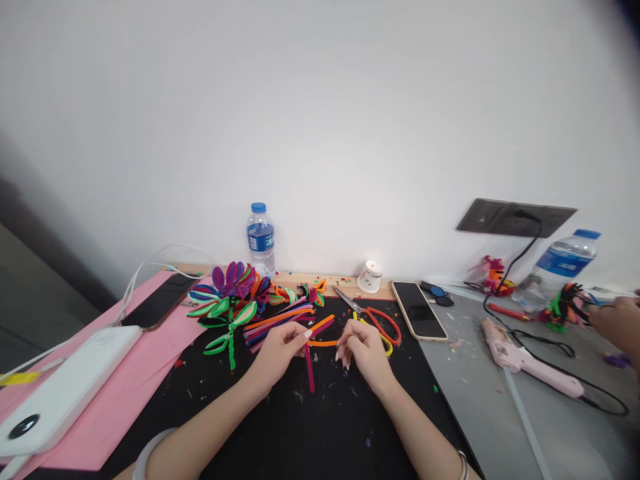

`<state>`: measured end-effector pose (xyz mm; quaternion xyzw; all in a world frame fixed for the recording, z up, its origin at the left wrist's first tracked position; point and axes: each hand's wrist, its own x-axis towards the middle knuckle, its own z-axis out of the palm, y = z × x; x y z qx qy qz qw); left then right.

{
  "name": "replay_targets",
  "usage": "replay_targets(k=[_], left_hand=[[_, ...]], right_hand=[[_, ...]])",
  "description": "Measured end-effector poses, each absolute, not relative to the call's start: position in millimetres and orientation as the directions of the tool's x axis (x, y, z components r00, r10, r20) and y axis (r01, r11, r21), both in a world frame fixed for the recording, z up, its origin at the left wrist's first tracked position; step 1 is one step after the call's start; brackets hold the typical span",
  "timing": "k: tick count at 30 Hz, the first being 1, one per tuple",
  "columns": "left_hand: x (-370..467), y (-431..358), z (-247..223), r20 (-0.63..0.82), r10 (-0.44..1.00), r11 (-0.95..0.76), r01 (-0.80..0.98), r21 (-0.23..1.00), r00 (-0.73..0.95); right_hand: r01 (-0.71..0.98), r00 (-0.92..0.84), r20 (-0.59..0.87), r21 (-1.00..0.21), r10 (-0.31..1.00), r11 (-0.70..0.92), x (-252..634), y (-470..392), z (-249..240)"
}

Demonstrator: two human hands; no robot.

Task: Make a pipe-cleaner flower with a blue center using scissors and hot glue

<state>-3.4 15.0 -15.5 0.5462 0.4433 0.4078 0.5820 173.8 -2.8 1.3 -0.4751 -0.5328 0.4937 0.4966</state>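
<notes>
My left hand (284, 348) pinches orange and magenta pipe cleaners (311, 370) between thumb and fingers. One magenta length hangs down below the fingertips, and an orange one runs across to my right hand (364, 350). The fingers of my right hand are curled in a pinch at that orange end. Behind my left hand lies a bundle of orange, purple and magenta pipe cleaners (275, 328). Left of it are finished looped shapes, with a green leaf sprig (232, 333) in front and a purple flower (234, 279) behind. Scissors (383, 323) with red and yellow handles lie just beyond my right hand.
A water bottle (261, 240) and a paper cup (369, 277) stand by the wall. A phone (420, 311) lies right, a white power bank (70, 387) left on pink sheets (165, 347). A pink glue gun (530, 363) and another person's hand (617, 323) are far right.
</notes>
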Motion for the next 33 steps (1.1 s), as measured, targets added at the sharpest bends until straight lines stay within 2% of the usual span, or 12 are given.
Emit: replay_targets(k=[4,13,19,27,33], left_hand=[[-4.3,15.4,-15.6,-0.052,0.966,0.057,-0.013,0.998,0.254],[-7.4,15.9,-9.4,-0.024,0.995,0.028,-0.032,0.999,0.096],[-7.9,14.4,-7.7,0.025,0.998,-0.023,-0.028,0.999,0.063],[-6.2,14.1,-5.5,0.018,0.997,-0.017,-0.016,1.000,0.070],[-6.4,13.7,-5.5,0.019,0.999,-0.018,-0.047,0.999,0.034]], right_hand=[[-0.114,-0.094,0.088,-0.990,0.992,0.077,172.8,-4.6,5.8],[-0.223,-0.065,0.102,-0.971,0.993,0.085,174.2,-4.3,7.9],[-0.086,0.039,0.110,-0.990,0.993,0.113,172.1,-2.9,10.4],[-0.116,-0.091,0.016,-0.993,0.996,0.005,173.1,-1.1,3.0],[0.077,-0.085,0.064,-0.995,0.994,0.071,171.3,-1.9,4.3]])
